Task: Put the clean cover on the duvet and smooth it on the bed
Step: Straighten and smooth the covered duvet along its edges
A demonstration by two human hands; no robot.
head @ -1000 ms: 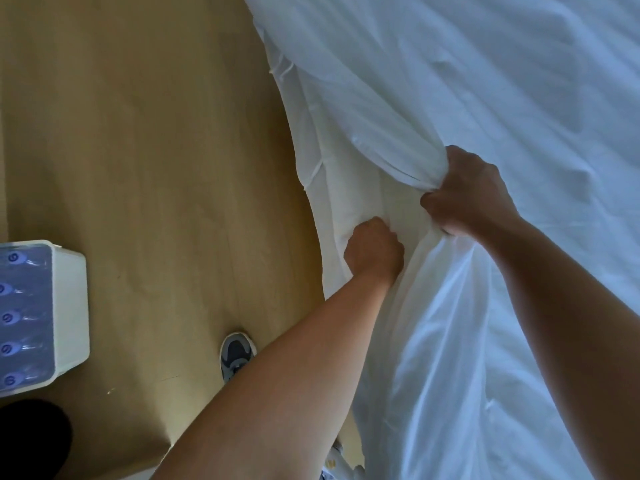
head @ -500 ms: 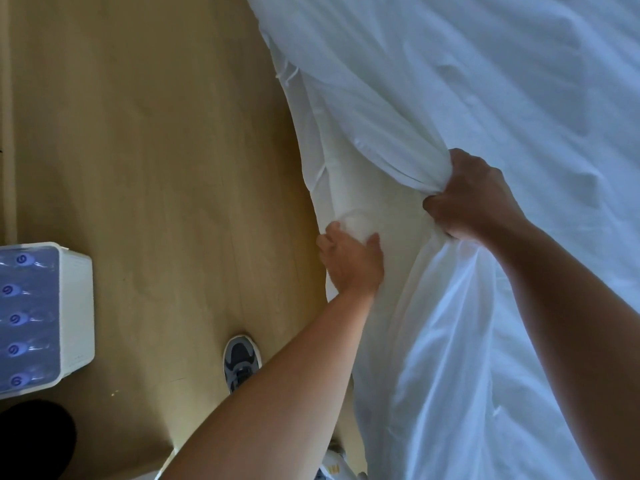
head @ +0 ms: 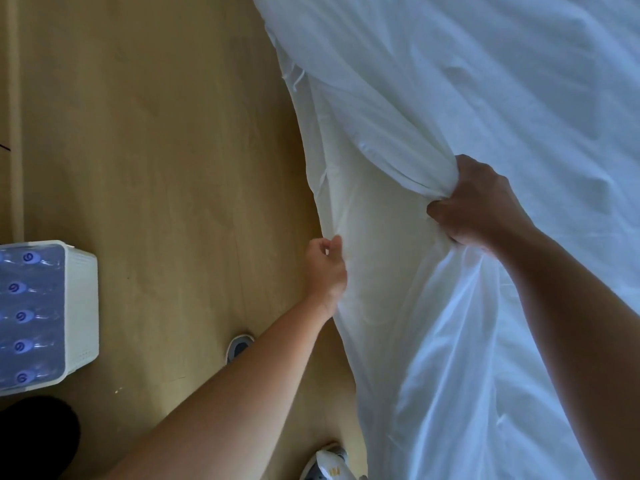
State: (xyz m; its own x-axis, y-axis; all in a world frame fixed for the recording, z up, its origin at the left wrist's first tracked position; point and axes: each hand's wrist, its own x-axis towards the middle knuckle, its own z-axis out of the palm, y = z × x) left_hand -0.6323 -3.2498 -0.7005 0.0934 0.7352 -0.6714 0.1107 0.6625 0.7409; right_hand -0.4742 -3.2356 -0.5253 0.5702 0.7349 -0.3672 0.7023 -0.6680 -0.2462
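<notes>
The white duvet cover (head: 485, 98) spreads over the bed on the right and hangs down the bed's left side. My right hand (head: 478, 202) grips a bunched fold of the cover and holds it up. My left hand (head: 325, 268) pinches the hanging left edge of the white fabric (head: 374, 237) between thumb and fingers, lower and to the left of the right hand. Whether that pale inner layer is the duvet or the cover, I cannot tell.
Wooden floor (head: 156, 150) fills the left half. A white box with a blue patterned top (head: 38, 313) stands at the left edge, and a dark object (head: 34, 438) lies below it. My two shoes (head: 239, 346) (head: 325, 462) show by the bed's side.
My left hand has come out from the fabric folds and moved left to the hanging edge, which it now pinches. My right hand keeps its grip in the same place.
</notes>
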